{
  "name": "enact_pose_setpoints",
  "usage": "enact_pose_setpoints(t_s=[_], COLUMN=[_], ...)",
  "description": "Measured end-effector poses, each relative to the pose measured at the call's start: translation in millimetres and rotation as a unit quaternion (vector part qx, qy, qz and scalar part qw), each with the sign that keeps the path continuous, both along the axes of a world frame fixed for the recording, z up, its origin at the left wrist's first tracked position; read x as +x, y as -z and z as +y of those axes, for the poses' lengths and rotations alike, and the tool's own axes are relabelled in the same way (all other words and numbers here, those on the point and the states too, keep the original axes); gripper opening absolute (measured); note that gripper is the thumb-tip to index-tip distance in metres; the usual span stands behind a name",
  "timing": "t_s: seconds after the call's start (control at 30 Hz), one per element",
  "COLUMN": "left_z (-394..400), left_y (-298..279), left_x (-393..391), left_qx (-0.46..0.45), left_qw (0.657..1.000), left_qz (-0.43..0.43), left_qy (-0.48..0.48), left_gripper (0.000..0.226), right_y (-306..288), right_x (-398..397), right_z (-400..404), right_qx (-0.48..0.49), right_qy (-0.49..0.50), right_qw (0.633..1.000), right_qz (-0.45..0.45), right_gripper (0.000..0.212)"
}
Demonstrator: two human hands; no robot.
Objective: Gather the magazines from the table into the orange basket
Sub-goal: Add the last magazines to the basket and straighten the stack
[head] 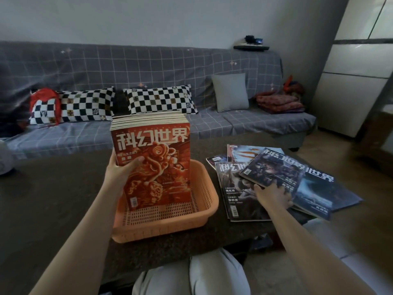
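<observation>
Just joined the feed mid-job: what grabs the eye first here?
A stack of magazines with a red cover, held upright by the left hand in the orange basket at centre. To the right, the right hand grips a dark magazine atop loose ones fanned on the table.

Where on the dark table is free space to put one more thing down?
The dark table is bare left of the orange plastic basket, beyond the left hand holding the upright red-covered magazine stack. Right of the basket it is crowded: overlapping dark-covered magazines lie there under the right hand.
</observation>
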State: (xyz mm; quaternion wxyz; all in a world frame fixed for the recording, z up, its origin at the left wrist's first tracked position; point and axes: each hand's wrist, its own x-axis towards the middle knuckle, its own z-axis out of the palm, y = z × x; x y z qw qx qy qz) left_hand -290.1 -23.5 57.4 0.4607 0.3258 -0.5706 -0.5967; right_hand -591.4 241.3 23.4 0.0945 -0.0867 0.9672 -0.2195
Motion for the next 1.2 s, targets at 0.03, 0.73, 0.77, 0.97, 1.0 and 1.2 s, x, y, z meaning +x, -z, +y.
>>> enact_pose_setpoints(t_s=[0.03,0.73,0.77,0.97,1.0,1.2], left_z=[0.9,-4.4,-4.4,-4.0,-4.2,-7.0], left_y=[-0.6,4.5,5.0,6.2,6.7,8.4], left_x=[0.0,0.8,1.0,1.2,1.2,0.8], left_qx=[0.0,0.012,0.008,0.013,0.013,0.016], left_qw=[1.0,1.0,1.0,1.0,1.0,1.0], left_qz=[-0.003,-0.003,-0.002,0.005,0.007,0.014], left_qy=[0.001,0.001,0.001,0.008,0.009,0.015], left_gripper=[0.102,0.096,0.094,0.079,0.08,0.09], right_y=[1.8,9.2,9.3,10.1,9.6,-0.4], right_x=[-3.3,-53.0,-54.9,-55.3,-54.1,-62.3], right_z=[1.6,-16.7,-16.3,-21.4,-22.3,-19.6], right_qx=[0.011,-0.024,-0.025,-0.056,-0.061,-0.102], right_qy=[-0.002,0.123,0.13,0.148,0.153,0.197], right_qw=[1.0,0.99,0.989,0.986,0.984,0.967], right_qz=[-0.012,-0.061,-0.063,-0.061,-0.063,-0.124], right_gripper=[0.076,0.104,0.107,0.097,0.094,0.101])
